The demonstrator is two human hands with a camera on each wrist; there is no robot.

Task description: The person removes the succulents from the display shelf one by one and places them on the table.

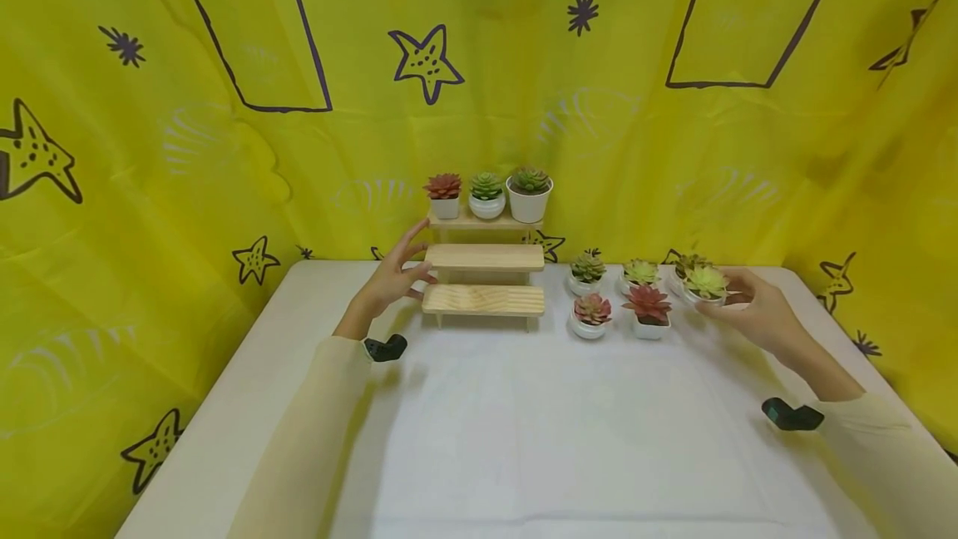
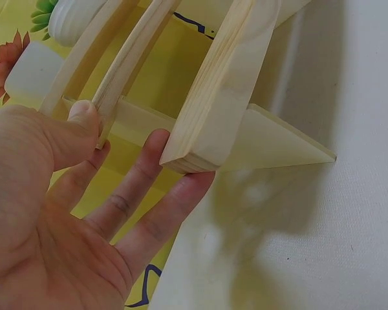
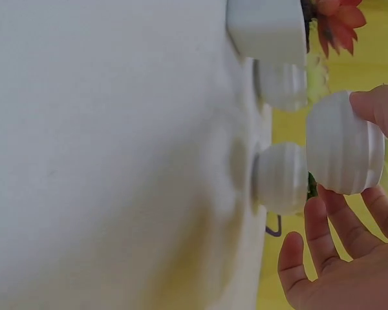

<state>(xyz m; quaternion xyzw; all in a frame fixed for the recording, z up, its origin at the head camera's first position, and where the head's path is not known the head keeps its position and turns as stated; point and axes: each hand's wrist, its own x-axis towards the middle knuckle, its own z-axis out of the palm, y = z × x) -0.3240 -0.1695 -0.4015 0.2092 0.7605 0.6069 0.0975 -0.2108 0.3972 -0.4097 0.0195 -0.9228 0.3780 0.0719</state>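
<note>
A three-step wooden stand [image 1: 483,299] is at the middle of the table. My left hand [image 1: 389,279] is at its left end; in the left wrist view the spread fingers [image 2: 142,174] and thumb touch the ends of the steps. My right hand [image 1: 759,314] holds a potted succulent [image 1: 706,283] with pale green leaves, thumb and fingers around its round white pot [image 3: 343,145]. That pot is raised in front of a darker green succulent [image 1: 690,264], which it partly hides. Square-potted red succulent [image 1: 648,310] is just left of it.
On the top step stand a red succulent [image 1: 444,194], a green one [image 1: 487,195] and a larger green one [image 1: 529,194]. Right of the stand sit a green succulent [image 1: 586,273], a yellow-green one [image 1: 639,274] and a pink one [image 1: 590,314]. A yellow curtain [image 1: 494,48] hangs behind the white table [image 1: 569,439].
</note>
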